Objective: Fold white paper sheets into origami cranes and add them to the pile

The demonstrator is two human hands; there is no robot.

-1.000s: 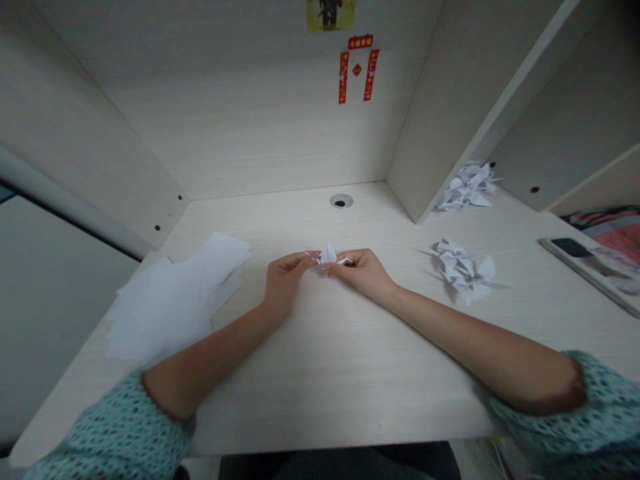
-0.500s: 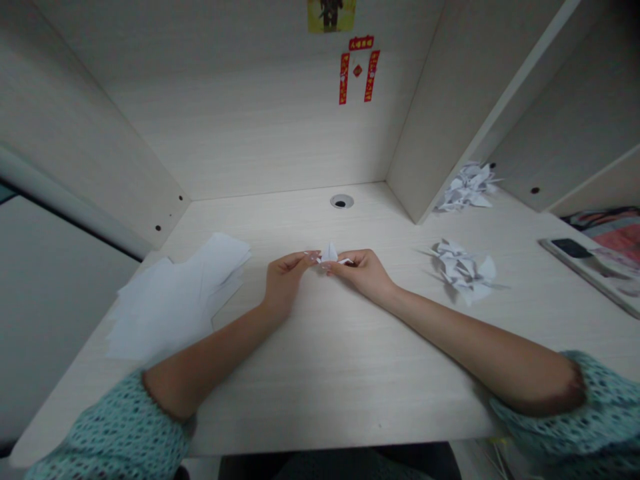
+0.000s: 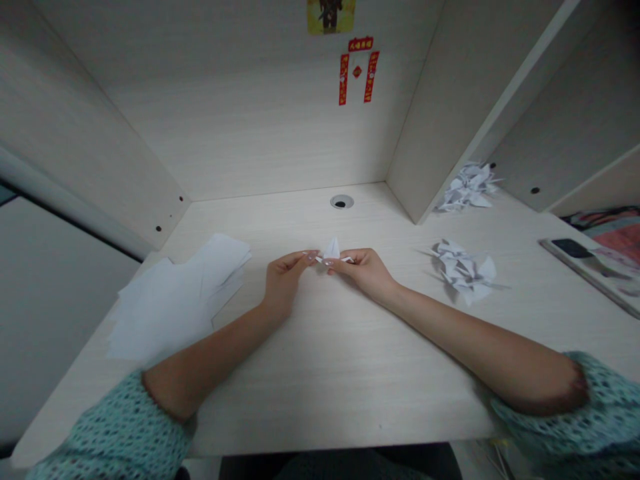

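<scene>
Between my hands, just above the desk, is a small white paper crane [image 3: 332, 249] with a pointed flap standing up. My left hand [image 3: 286, 279] pinches its thin left tip between thumb and forefinger. The crane's body is gripped by my right hand [image 3: 364, 270], the thumb in front and the fingers curled behind, with a thin end poking out on that side. My fingers hide part of the folds. On the desk to the right lies a heap of folded paper cranes [image 3: 463, 272].
At the left lies a stack of white paper sheets [image 3: 175, 300]. A second pile of paper cranes [image 3: 470, 187] sits behind the upright partition [image 3: 440, 127]. A phone [image 3: 595, 270] rests at the far right, near a cloth [image 3: 617, 230]. The desk [image 3: 320, 387] has a round cable hole [image 3: 342, 201] at the back.
The crane and my right fingertips have shifted slightly to the right. My left hand stays in nearly the same spot, still pinching the tip.
</scene>
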